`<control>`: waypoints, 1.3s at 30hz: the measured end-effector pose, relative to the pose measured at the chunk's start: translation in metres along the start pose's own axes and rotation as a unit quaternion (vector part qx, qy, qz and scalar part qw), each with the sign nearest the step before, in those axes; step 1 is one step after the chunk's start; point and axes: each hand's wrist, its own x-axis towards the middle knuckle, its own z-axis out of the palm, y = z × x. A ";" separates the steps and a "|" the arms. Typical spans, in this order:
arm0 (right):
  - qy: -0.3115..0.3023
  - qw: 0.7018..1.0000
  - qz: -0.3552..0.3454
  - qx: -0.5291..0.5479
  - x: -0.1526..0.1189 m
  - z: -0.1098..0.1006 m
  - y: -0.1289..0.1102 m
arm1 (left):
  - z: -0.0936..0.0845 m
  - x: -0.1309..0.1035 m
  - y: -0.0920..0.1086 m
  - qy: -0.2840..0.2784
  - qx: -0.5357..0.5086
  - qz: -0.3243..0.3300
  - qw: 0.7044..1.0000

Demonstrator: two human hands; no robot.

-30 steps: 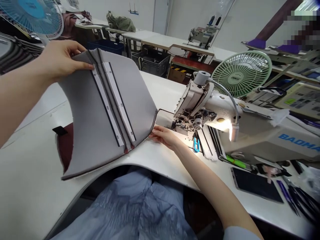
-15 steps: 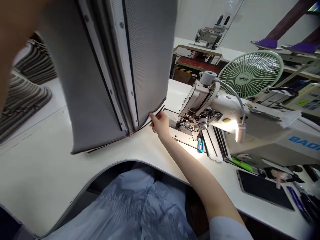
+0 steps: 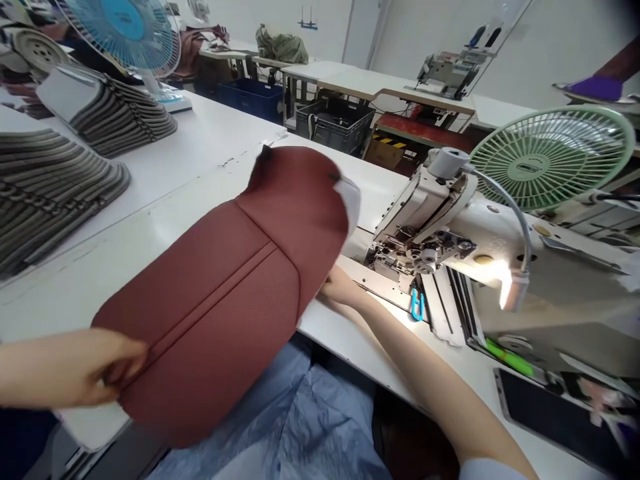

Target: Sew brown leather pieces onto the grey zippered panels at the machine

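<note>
"What's in front of you, biggest first?"

"I have the white tabletop (image 3: 195, 153) running across, the machine (image 3: 415, 207) on its right side, and left of that the red cover (image 3: 215, 293), lying slantwise over the front edge with its near part above the lap (image 3: 310, 400)."

"Which way does the cover's long axis run?"

"From near left, away and to the right. The far end curls up, with some pale backing (image 3: 353, 203) showing there. I'm watching the long right-hand edge, because that one faces the machine; whether the two touch, I can't tell."

"Which hand is nearer the machine?"

"The right hand (image 3: 345, 288), clearly: it's at that edge, between cover and machine. I see the left hand (image 3: 103, 363) at the opposite, near end, well apart from the machine."

"And the fingers?"

"The left ones look curled closed around the near end, cover in their grip, though they're blurred. On the right, the tips vanish at the edge, so I can't tell whether they pinch it or just touch. From them, the cover lies leftward and the machine just rightward."
</note>
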 end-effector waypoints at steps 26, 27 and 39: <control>0.158 0.781 0.240 0.554 -0.048 0.075 -0.007 | 0.078 0.173 0.005 0.290 0.036 0.137 0.947; 0.159 0.781 0.241 0.553 -0.047 0.075 -0.006 | 0.078 0.173 0.005 0.294 0.035 0.137 0.945; 0.159 0.822 0.256 0.484 -0.069 0.087 -0.020 | 0.081 0.176 0.009 0.275 0.038 0.126 0.952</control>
